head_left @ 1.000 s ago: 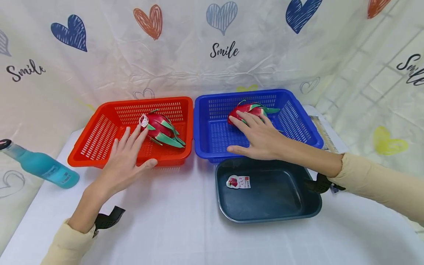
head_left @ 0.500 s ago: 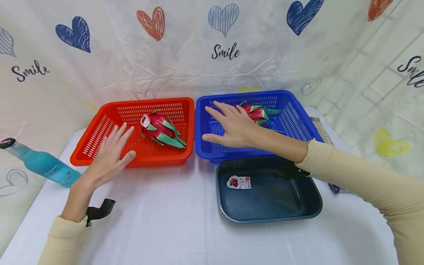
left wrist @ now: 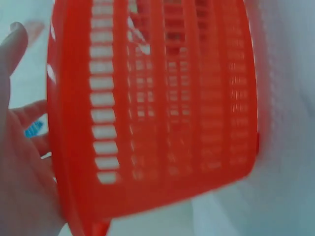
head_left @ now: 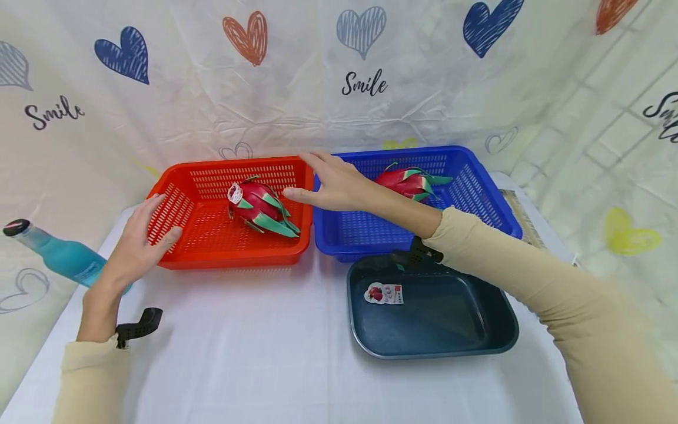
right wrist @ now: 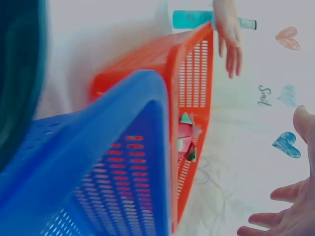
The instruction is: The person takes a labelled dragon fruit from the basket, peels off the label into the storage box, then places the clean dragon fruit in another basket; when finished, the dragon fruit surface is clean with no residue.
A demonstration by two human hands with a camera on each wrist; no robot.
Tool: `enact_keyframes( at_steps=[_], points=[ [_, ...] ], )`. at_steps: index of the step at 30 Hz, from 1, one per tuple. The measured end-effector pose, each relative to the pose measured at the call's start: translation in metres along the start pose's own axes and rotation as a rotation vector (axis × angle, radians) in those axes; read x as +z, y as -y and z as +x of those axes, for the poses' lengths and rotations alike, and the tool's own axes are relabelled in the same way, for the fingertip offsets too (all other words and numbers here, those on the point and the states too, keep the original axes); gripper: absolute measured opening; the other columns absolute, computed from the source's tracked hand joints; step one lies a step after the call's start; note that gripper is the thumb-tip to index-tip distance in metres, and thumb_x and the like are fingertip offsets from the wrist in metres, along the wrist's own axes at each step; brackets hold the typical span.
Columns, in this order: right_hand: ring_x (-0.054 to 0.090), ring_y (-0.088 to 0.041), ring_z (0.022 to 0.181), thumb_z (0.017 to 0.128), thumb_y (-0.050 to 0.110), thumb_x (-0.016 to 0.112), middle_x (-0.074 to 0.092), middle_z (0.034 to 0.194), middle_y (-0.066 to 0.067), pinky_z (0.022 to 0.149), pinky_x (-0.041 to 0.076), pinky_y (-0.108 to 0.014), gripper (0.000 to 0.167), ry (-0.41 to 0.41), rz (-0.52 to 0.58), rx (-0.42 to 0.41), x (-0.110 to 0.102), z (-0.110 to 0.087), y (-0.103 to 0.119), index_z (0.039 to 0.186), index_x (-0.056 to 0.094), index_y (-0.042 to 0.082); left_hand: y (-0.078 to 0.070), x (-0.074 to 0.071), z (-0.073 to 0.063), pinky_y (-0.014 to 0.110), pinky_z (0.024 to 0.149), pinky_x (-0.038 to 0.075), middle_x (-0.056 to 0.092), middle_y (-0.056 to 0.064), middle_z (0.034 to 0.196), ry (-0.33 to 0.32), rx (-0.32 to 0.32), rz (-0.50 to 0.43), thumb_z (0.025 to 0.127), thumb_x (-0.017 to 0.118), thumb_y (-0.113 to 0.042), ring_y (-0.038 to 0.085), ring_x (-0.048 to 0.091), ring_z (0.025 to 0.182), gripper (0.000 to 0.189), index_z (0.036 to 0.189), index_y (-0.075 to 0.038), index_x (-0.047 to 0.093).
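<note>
"Just right of the left hand (head_left: pixel 136 242), what is sitting on the white table (head_left: pixel 238 353)?"

"A red basket (head_left: pixel 228 259), and the hand is hanging beside its left wall, fingers loose and gripping nothing. Whether skin is touching the rim, the views are not making clear, so that part cannot be told."

"And how is the right hand (head_left: pixel 337 182) doing?"

"It is hovering above the place where the red basket and a blue basket (head_left: pixel 365 232) are sitting side by side. Its fingers are spreading apart and it is grasping nothing either: 2 hands, 0 things in them."

"What are the 2 baskets holding, then?"

"Between the hands, nearer the right hand's thumb, a dragon fruit (head_left: pixel 259 206) is lying on its side in the red basket. To the right of the right hand, another dragon fruit (head_left: pixel 408 182) is lying in the blue basket."

"Anything closer to the person than the right hand?"

"Below its wrist a dark tray (head_left: pixel 434 318) is resting, a fruit label (head_left: pixel 384 293) showing inside."

"And left of the left hand?"

"A teal bottle (head_left: pixel 69 259) is standing there, partly hiding behind that hand."
</note>
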State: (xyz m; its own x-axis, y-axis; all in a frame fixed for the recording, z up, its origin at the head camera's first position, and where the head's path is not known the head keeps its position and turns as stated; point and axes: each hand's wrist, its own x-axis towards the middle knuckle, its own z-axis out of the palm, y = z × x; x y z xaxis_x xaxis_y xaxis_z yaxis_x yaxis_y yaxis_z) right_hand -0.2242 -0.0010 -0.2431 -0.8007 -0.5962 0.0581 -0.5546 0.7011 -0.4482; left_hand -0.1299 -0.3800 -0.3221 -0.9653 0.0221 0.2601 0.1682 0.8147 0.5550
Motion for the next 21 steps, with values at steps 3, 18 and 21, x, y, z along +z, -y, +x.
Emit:
enact_keyframes(
  at_steps=[3, 18, 21],
  points=[
    [0.034, -0.025, 0.144, 0.087, 0.062, 0.055, 0.034, 0.157, -0.006, 0.11, 0.04, -0.052, 0.085, -0.006, 0.073, -0.007, -0.001, 0.014, 0.008, 0.154, 0.025, 0.019, 0.014, -0.007, 0.0, 0.017, 0.078, 0.053, 0.03, 0.025, 0.15, -0.02, -0.055, -0.018, 0.094, 0.058, -0.031, 0.043, 0.036, 0.124, 0.074, 0.155, -0.017, 0.019],
    [0.029, -0.012, 0.147, 0.089, 0.06, 0.055, 0.03, 0.159, 0.003, 0.12, 0.029, -0.033, 0.083, -0.003, 0.197, -0.063, -0.003, 0.085, 0.046, 0.155, 0.024, 0.019, 0.057, -0.01, -0.014, -0.002, 0.065, 0.035, 0.014, 0.021, 0.16, -0.022, -0.226, -0.08, 0.097, 0.053, -0.037, 0.049, 0.028, 0.132, 0.076, 0.157, -0.025, 0.008],
    [0.03, -0.011, 0.146, 0.089, 0.058, 0.055, 0.031, 0.159, 0.003, 0.119, 0.029, -0.031, 0.081, 0.006, 0.204, -0.078, -0.002, 0.096, 0.049, 0.154, 0.025, 0.019, 0.062, -0.009, -0.014, -0.001, 0.067, 0.036, 0.018, 0.022, 0.158, -0.019, -0.231, -0.096, 0.097, 0.053, -0.037, 0.038, 0.031, 0.129, 0.075, 0.157, -0.027, 0.008]
  ],
)
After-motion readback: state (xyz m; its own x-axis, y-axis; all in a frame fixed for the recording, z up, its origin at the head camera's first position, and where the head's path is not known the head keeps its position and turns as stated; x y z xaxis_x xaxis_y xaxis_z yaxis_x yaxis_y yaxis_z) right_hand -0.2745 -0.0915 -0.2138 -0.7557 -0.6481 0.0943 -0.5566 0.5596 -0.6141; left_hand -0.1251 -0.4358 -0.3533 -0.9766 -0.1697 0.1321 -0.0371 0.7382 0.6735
